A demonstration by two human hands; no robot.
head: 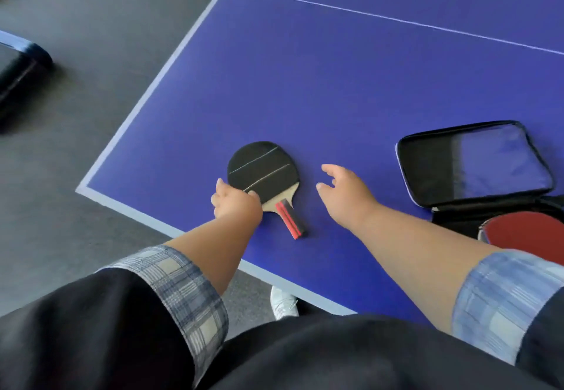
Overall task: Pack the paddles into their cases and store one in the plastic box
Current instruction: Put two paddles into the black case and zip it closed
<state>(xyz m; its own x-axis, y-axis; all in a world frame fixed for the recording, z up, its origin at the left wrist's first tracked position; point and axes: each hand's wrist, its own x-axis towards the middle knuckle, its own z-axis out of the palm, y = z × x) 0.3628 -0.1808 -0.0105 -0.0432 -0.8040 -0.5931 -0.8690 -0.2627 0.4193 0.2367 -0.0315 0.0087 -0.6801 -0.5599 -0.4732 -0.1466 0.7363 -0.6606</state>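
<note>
Touching paddle (263,169) edge, left hand (236,205), table (335,84) corner

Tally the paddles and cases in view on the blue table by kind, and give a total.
Paddles: 2, the black paddle and the red paddle, which is partly cut off at the right edge
Cases: 1, the open case
Total: 3
</note>
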